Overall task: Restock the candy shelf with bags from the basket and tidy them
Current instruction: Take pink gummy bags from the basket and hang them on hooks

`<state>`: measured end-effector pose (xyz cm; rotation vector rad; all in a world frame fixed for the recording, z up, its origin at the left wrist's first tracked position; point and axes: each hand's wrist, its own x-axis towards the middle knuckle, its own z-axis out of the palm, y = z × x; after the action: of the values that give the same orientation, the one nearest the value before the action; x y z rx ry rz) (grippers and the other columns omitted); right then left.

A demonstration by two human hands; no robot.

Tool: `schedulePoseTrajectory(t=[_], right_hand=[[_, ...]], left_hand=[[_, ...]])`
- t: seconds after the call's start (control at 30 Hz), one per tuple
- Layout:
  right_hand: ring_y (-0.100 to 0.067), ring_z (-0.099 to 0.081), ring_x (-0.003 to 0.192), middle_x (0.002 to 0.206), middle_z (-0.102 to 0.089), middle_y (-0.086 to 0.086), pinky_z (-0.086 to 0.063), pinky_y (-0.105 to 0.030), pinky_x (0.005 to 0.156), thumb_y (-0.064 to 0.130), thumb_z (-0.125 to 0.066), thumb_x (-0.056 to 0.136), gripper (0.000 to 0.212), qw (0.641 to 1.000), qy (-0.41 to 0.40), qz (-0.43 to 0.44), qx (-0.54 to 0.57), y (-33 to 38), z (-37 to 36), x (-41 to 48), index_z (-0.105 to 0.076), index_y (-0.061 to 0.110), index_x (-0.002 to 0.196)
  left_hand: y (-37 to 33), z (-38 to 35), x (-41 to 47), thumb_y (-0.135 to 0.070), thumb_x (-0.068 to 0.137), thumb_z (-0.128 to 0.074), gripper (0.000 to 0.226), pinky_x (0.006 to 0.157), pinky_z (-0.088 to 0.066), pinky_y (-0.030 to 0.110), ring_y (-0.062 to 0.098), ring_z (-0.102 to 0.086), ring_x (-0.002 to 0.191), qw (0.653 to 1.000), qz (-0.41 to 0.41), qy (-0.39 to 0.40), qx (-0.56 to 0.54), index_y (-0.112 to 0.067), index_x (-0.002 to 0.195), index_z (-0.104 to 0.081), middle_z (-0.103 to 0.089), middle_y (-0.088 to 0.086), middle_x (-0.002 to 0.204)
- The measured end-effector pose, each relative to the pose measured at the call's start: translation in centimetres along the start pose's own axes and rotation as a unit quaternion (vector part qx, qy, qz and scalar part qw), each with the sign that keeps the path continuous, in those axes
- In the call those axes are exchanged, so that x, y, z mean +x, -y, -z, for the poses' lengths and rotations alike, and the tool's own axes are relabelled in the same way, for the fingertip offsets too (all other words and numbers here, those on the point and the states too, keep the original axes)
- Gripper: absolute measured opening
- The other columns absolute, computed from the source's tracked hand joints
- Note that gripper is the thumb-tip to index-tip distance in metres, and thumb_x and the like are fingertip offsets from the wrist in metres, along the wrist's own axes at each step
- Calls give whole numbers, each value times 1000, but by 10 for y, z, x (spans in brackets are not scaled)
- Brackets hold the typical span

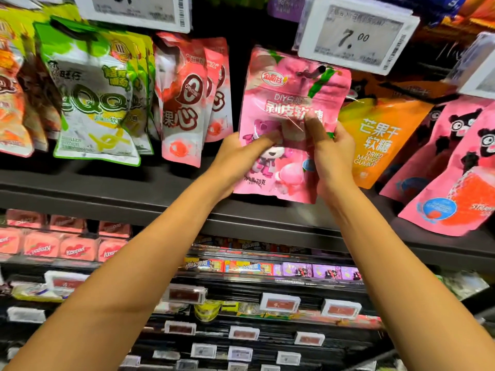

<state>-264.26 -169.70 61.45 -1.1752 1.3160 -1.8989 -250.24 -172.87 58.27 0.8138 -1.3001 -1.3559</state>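
Green QQ gummy bags (91, 103) are being displayed at ten o'clock of the view, with red-and-white bags (184, 103) hanging just beside them at their three o'clock. The left hand (241, 153) is gripping the lower left edge of the pink peach gummy bag (289, 108), thumb curled across its front. The bag is being held upright mid-row, its top at a dark peg (316, 72). Its lower right edge is being pinched by the right hand (334, 153), thumb pressed on the front. A 7.00 price tag (356, 40) is being shown at the bag's one o'clock, an orange dried mango gummy bag (380, 140) at its three o'clock, and pink bear bags (455, 170) at four o'clock
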Motion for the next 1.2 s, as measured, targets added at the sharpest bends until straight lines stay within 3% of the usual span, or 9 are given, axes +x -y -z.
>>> schedulePoseTrajectory(t=[0.1,0.27,0.47,0.57,0.7,0.77,0.9,0.97,1.2], right_hand=[[-12,-66,73,79,-71,-3,-55,-26,67,23,-71,88,16,1000,2,-6,24,-9,3,0,-68,8,95],[2,-37,50,48,-46,13,-34,-13,49,19,-75,84,24,998,-49,-4,50,-22,10,-9,-55,8,79],[8,-60,72,90,-63,-3,-48,-12,75,1,-69,86,26,991,-119,49,-33,-38,26,-57,-55,3,107],[7,-58,85,99,-61,4,-45,-9,78,6,-66,87,26,978,-100,111,-148,-51,31,-102,-56,9,110],[-17,-58,107,108,-57,4,-48,-37,94,0,-57,89,18,953,-26,185,-239,-82,32,-173,-63,4,105],[-18,-58,107,109,-57,7,-48,-39,93,-1,-54,92,17,948,23,204,-245,-106,31,-207,-63,7,103],[-2,-60,90,96,-63,12,-47,-21,80,7,-57,92,22,961,88,51,-258,-178,19,-294,-62,27,99],[-8,-62,83,91,-67,6,-51,-26,72,7,-58,92,24,950,126,-62,-279,-220,17,-338,-63,30,96],[-24,-65,83,93,-71,-10,-50,-36,77,-6,-61,89,13,894,185,-296,-280,-367,19,-474,-71,2,87]], left_hand=[[2,4,0,-19,83,-75,9,70,-58,25,15,-74,80,1000,-7,-8,13,-20,92,-73,-77,2,85],[4,10,-19,-21,72,-85,27,70,-57,23,10,-73,80,994,-43,-73,68,-13,94,-72,-77,0,87],[15,29,-61,-10,77,-80,52,95,-52,25,17,-64,106,987,-34,-103,120,-2,120,-53,-64,12,119],[27,44,-99,-1,83,-73,48,103,-46,24,17,-60,116,982,-78,-102,136,1,125,-49,-60,14,124],[49,77,-150,10,87,-61,30,97,-51,33,22,-66,108,976,-154,-86,125,2,115,-53,-66,17,111],[72,98,-177,7,89,-59,23,90,-53,34,23,-69,100,975,-170,-75,121,-4,110,-56,-68,16,103],[149,143,-231,-1,85,-64,17,79,-53,35,23,-68,82,993,-22,-95,71,-17,92,-61,-71,6,85],[196,170,-259,7,82,-64,25,75,-52,35,16,-67,75,990,73,-105,56,-17,87,-63,-72,-4,76],[371,253,-362,21,84,-54,27,73,-50,26,7,-59,67,946,266,-134,126,-4,85,-62,-65,-4,69]])
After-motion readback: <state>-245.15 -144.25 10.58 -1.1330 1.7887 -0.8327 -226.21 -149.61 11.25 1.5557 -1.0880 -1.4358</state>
